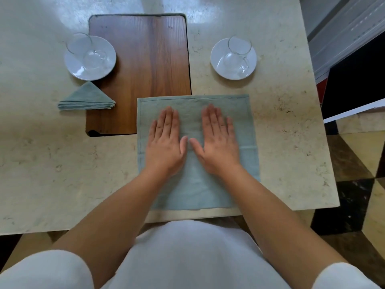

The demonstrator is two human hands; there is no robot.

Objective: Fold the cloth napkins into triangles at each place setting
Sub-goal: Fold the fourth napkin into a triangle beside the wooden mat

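Head: 2 hands (164, 144) (218, 144) flat on napkin (195, 190)

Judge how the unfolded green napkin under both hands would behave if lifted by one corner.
Probably floppy: the napkin lies flat and follows the corner of the wooden board beneath it, so it would likely drape. It likely holds creases, as the folded napkin shows a crisp triangle. It might slide on the glossy table.

Dining setting, home or eatery unclear: pale stone-look table (41, 163) laid with left saucer (73, 69) under left cup (83, 47) and right saucer (216, 57) under right cup (237, 53), wooden board (145, 59) at top centre, triangle-folded napkin (87, 98) at left, dark-and-cream tile floor (354, 184) at right edge.
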